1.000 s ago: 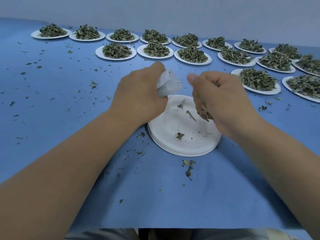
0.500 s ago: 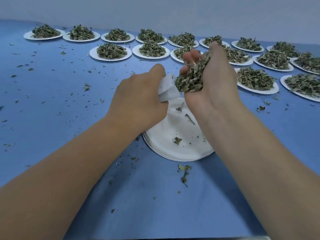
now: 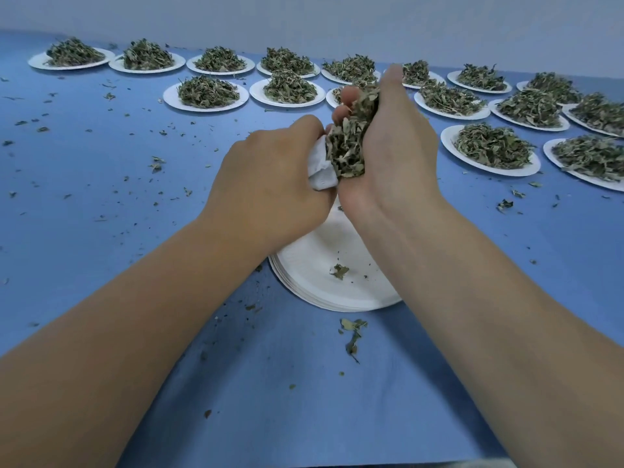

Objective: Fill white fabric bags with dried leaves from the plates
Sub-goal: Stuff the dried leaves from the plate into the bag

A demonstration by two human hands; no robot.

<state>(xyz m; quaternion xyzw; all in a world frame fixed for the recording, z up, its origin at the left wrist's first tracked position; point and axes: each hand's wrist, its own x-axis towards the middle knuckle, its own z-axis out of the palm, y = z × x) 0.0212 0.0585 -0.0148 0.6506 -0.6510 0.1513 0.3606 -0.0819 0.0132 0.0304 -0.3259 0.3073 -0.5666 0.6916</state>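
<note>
dried leaves (image 3: pixel 349 146) at the mouth of the bag

nearest, at 6 o'clock of the stack, a fallen sprig (image 3: pixel 353 332) lies on the blue cloth (image 3: pixel 101 214), with crumbs scattered round it. next comes the stack of empty plates (image 3: pixel 314 275): thin, round, white and paper-like, with a few flakes on the top one. just above it, at the centre of view, the two hands meet. the left hand (image 3: pixel 270 184) grips the white fabric bag (image 3: pixel 320 170), fingers curled round it so that only a soft, crumpled corner shows. the bag's mouth is hidden. the right hand (image 3: pixel 395 153), at 3 o'clock of the bag and touching it, is cupped round a handful of the dried leaves, fingers curled, the heap pressed against the bag. the leaves look brittle, curled, grey-green and light, likely to shed.

the step in hand, as i judge it, is stuffing this handful in. the next move calls for pushing the leaves down with the fingers while the left hand holds the mouth wide. loose flakes would probably drop onto the stack below.

farther off, from 10 to 3 o'clock, loaded plates (image 3: pixel 489 171) stand in rows, each with its mound, so plenty of filling seems left. behind them is a pale wall (image 3: pixel 304 18).
</note>
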